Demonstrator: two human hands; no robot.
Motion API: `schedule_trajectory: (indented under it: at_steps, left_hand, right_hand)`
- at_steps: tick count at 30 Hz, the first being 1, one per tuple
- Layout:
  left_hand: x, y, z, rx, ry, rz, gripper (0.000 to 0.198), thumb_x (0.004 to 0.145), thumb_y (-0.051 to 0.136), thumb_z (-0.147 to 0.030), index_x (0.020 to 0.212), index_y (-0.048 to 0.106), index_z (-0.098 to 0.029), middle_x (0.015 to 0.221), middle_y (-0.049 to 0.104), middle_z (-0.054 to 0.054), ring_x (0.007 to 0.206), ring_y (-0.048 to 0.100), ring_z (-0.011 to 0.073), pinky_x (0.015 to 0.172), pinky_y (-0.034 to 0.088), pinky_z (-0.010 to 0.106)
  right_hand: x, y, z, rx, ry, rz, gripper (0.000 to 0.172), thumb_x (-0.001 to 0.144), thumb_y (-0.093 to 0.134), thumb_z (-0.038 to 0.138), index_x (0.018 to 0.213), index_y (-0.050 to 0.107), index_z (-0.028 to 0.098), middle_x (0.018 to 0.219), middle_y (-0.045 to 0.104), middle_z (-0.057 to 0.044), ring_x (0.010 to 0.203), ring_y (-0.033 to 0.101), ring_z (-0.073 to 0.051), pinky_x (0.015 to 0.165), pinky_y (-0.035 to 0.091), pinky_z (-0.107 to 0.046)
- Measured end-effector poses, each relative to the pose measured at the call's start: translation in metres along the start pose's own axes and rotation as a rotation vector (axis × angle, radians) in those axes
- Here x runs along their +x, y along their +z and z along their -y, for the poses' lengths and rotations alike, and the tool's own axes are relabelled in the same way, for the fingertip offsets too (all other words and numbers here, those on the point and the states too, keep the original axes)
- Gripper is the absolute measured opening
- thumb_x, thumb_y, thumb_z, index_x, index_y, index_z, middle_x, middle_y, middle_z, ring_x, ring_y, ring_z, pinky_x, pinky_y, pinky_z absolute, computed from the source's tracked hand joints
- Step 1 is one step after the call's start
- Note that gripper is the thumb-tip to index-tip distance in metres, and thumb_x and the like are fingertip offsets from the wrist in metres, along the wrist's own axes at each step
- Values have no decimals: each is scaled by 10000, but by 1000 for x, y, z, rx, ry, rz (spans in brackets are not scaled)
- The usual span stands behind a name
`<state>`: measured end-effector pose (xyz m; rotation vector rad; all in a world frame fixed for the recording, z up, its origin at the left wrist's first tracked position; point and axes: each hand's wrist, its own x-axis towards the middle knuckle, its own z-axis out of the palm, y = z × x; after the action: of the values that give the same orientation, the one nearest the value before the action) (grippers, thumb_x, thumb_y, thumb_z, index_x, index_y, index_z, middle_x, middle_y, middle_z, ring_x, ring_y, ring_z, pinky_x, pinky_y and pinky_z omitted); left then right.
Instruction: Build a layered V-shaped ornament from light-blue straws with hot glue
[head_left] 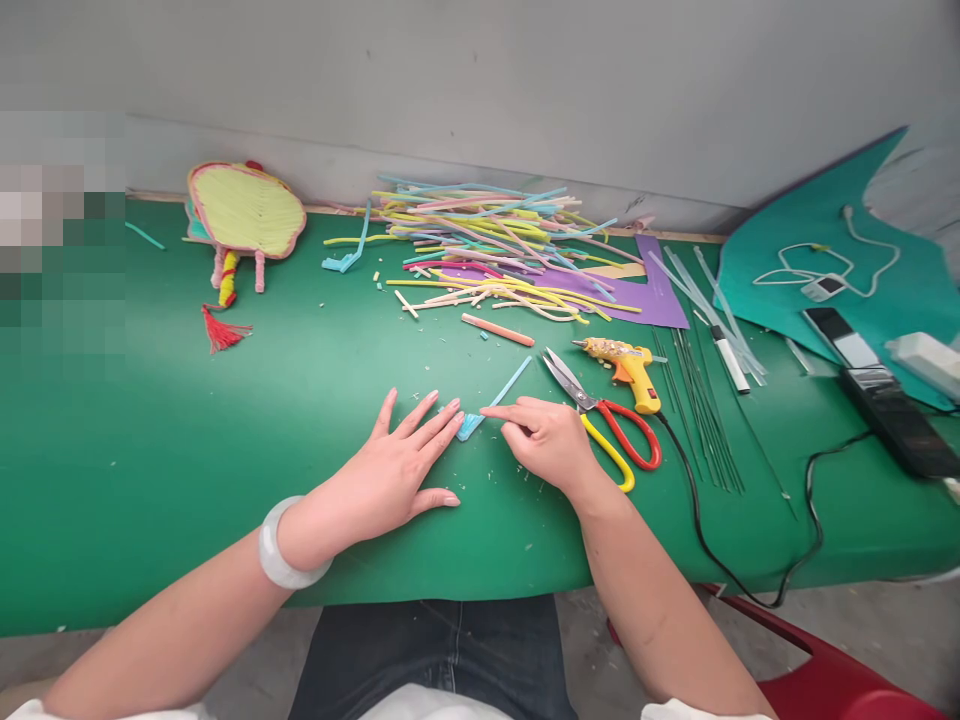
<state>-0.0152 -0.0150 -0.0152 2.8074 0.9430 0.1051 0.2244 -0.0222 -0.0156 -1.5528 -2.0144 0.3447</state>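
My left hand (pixel 397 465) lies flat on the green tabletop with its fingers spread. Its fingertips touch a small light-blue piece of bent fuzzy stick (pixel 471 427), from which a straight tail slants up to the right. From the other side, my right hand (pixel 551 440) reaches this piece with its index finger stretched out and the other fingers curled. Nothing shows in its grasp. Close to the right hand are scissors (pixel 592 402) with one red and one yellow handle, blades apart. A yellow hot glue gun (pixel 626 370) lies just beyond them.
A heap of coloured fuzzy sticks (pixel 495 235) lies at the back over purple sheets (pixel 664 290). A fan-shaped craft (pixel 247 210) with a red tassel stands at left. Thin wires (pixel 701 410), a white marker (pixel 730 358), a black cord (pixel 697 530) and a phone (pixel 847 340) occupy the right.
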Motion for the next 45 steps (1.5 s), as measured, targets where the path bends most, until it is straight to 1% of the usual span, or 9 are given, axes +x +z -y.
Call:
schedule_trajectory:
  at_steps: [6, 13, 17, 21, 29, 35, 38, 42, 45]
  left_hand:
    - [2, -1, -2, 1, 11, 13, 808, 923, 449, -614, 1565, 117, -255, 1612, 238, 87, 1506, 127, 340, 1171, 5, 668]
    - [2, -1, -3, -5, 13, -8, 811, 921, 457, -610, 1564, 132, -238, 1604, 260, 98, 1505, 138, 335, 1173, 22, 672]
    - [2, -1, -2, -5, 18, -22, 797, 924, 453, -607, 1561, 154, -234, 1595, 286, 100, 1504, 142, 332, 1176, 27, 669]
    - [2, 0, -2, -5, 19, -41, 797, 918, 472, -604, 1560, 157, -252, 1588, 307, 104, 1501, 163, 329, 1179, 40, 663]
    - [3, 0, -5, 8, -1, -33, 779, 901, 502, -606, 1541, 257, -235, 1612, 228, 137, 1491, 172, 374, 1162, 89, 686]
    - [8, -9, -4, 2, -91, -154, 697, 974, 461, -448, 1560, 164, -214, 1594, 288, 147, 1498, 173, 335, 1171, 89, 673]
    - [9, -11, 0, -14, -187, -224, 617, 998, 418, -356, 1549, 190, -200, 1567, 354, 145, 1487, 226, 319, 1173, 111, 666]
    - [9, -10, 5, -54, -247, -296, 486, 993, 423, -324, 1449, 365, -168, 1496, 460, 156, 1446, 331, 314, 1170, 153, 666]
    - [8, -9, 7, -96, -262, -349, 264, 985, 425, -277, 1185, 558, -167, 1320, 603, 140, 1343, 474, 278, 1173, 204, 635]
  right_hand:
    - [0, 1, 0, 5, 0, 40, 420, 775, 488, 101, 969, 805, 298, 619, 645, 32, 555, 559, -104, 554, 390, -216]
    - [1, -1, 1, 57, 27, 50, 384, 792, 495, 92, 944, 791, 283, 671, 661, 28, 604, 580, -112, 596, 414, -224]
    - [5, -4, -1, 123, 84, -48, 251, 875, 509, 171, 1023, 706, 216, 779, 626, -8, 643, 562, -129, 607, 434, -245]
    - [8, -2, -4, 158, 123, -52, 52, 884, 572, 218, 874, 623, 215, 849, 604, -27, 757, 593, -160, 667, 469, -271]
    - [7, -1, -3, 195, 170, 35, 73, 883, 609, 202, 827, 650, 225, 851, 652, -17, 824, 616, -173, 756, 479, -291]
    - [5, -7, -1, 202, 131, -111, 157, 920, 576, 297, 821, 676, 228, 824, 675, -24, 771, 621, -174, 747, 484, -296]
    - [1, -17, 1, 142, 154, -231, 222, 936, 557, 385, 838, 680, 229, 814, 681, -28, 747, 614, -177, 731, 479, -302]
    - [-14, -34, -9, -45, 260, -409, 415, 974, 462, 458, 656, 579, 218, 678, 600, -19, 646, 550, -154, 635, 422, -282]
    - [-31, -44, -32, -129, 336, -387, 392, 941, 487, 513, 704, 582, 215, 763, 605, -39, 688, 560, -172, 665, 447, -306]
